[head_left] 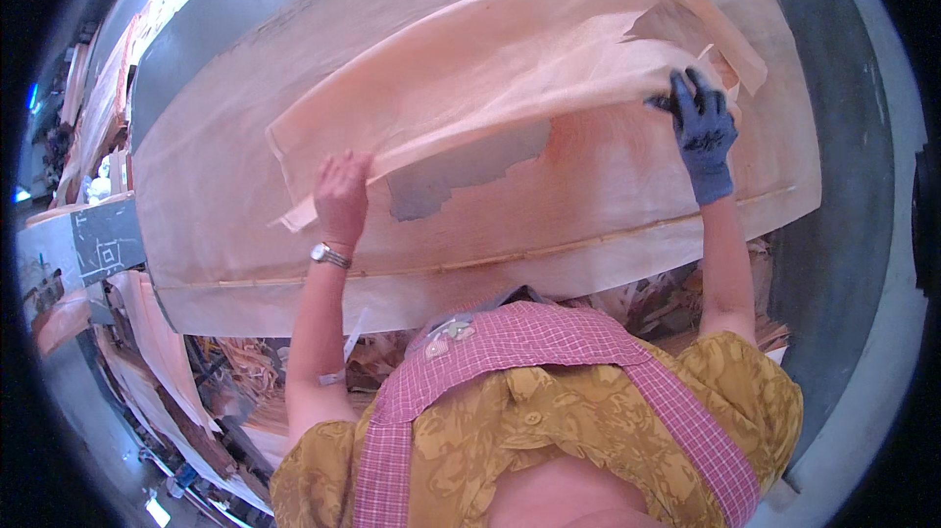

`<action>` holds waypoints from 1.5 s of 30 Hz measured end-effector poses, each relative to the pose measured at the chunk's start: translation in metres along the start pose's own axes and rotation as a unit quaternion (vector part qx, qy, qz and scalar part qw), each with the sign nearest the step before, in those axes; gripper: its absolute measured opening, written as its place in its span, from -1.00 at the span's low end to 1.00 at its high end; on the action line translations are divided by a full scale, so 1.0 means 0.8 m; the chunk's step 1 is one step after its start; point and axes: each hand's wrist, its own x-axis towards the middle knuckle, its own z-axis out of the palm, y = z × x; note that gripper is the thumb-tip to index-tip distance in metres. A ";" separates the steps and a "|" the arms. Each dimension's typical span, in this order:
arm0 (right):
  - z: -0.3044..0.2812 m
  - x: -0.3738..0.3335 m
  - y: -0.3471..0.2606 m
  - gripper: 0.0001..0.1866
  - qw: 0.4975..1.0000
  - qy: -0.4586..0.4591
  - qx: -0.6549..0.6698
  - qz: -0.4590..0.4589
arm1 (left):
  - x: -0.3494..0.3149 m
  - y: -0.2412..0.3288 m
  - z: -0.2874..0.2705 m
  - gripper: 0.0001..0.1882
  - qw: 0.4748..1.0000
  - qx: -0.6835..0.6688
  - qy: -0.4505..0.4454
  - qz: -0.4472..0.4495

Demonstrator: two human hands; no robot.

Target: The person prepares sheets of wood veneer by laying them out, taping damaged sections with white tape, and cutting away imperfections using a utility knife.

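Observation:
A large, thin, pale-orange sheet of wood veneer (490,77) lies rumpled over a wider veneer layer (225,185), its near edge raised in a long fold. My bare left hand (343,195), wearing a wristwatch (330,254), is closed on the near left corner of the upper sheet. At that sheet's right end is my right hand (701,126) in a dark blue-grey glove. Its fingers are spread and touch the raised edge beside a torn part. Beneath the fold, a ragged grey patch (470,173) shows through a gap in the lower layer.
A thin strip (510,255) runs across the layer's near side. Broken veneer scraps (245,371) lie below the near edge, and stacked sheets (162,352) stand at the left. A grey surface (843,185) borders the right side.

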 end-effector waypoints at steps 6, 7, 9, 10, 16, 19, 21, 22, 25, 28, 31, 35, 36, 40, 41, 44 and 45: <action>0.052 -0.143 -0.014 -0.57 0.959 -0.269 -0.029 -0.090 | -0.098 0.062 0.047 -0.66 0.996 -0.005 -0.092 0.003; 0.056 -0.154 -0.019 -0.57 0.956 -0.277 -0.023 -0.097 | -0.109 0.071 0.049 -0.64 0.994 -0.004 -0.106 -0.007; 0.066 -0.167 -0.019 -0.58 0.950 -0.293 -0.018 -0.106 | -0.117 0.077 0.054 -0.62 0.993 -0.005 -0.118 -0.020; 0.069 -0.168 -0.021 -0.57 0.942 -0.319 -0.014 -0.103 | -0.123 0.080 0.056 -0.61 0.993 -0.004 -0.120 -0.025; 0.065 -0.171 -0.011 -0.57 0.936 -0.327 -0.010 -0.130 | -0.148 0.084 0.067 -0.60 0.992 -0.011 -0.111 -0.051; 0.050 -0.165 -0.005 -0.54 0.927 -0.345 0.045 -0.138 | -0.155 0.085 0.074 -0.59 0.994 -0.019 -0.096 -0.057; 0.019 -0.134 -0.017 -0.45 0.919 -0.359 0.127 -0.105 | -0.161 0.084 0.077 -0.59 0.994 -0.020 -0.089 -0.063; 0.000 -0.116 -0.026 -0.42 0.915 -0.362 0.156 -0.090 | -0.161 0.084 0.078 -0.58 0.994 -0.023 -0.085 -0.064; -0.027 -0.059 -0.088 -0.49 0.894 -0.329 0.302 -0.029 | -0.159 0.088 0.065 -0.55 0.991 -0.051 -0.096 -0.074; -0.010 -0.008 -0.180 -0.65 0.844 -0.241 0.479 -0.010 | -0.156 0.079 0.050 -0.50 0.974 -0.156 -0.117 -0.116; 0.021 0.028 -0.295 -0.80 0.832 -0.185 0.516 -0.077 | -0.141 0.045 0.044 -0.45 0.962 -0.115 -0.111 -0.220; 0.027 0.052 -0.443 -0.81 0.825 -0.242 0.474 -0.190 | -0.171 -0.013 0.069 -0.36 0.959 0.049 -0.034 -0.278; 0.022 0.058 -0.473 -0.80 0.835 -0.258 0.444 -0.200 | -0.171 -0.020 0.065 -0.35 0.958 0.019 -0.041 -0.282; 0.009 0.083 -0.587 -0.76 0.850 -0.298 0.368 -0.231 | -0.170 -0.045 0.059 -0.30 0.944 -0.015 -0.019 -0.329; 0.005 0.091 -0.611 -0.75 0.850 -0.303 0.361 -0.234 | -0.170 -0.056 0.061 -0.29 0.938 -0.001 -0.003 -0.345; 0.012 0.100 -0.664 -0.71 0.851 -0.324 0.345 -0.228 | -0.168 -0.076 0.069 -0.39 0.936 0.026 0.016 -0.351; 0.018 0.099 -0.677 -0.70 0.857 -0.320 0.337 -0.224 | -0.166 -0.082 0.072 -0.41 0.934 0.037 0.008 -0.356</action>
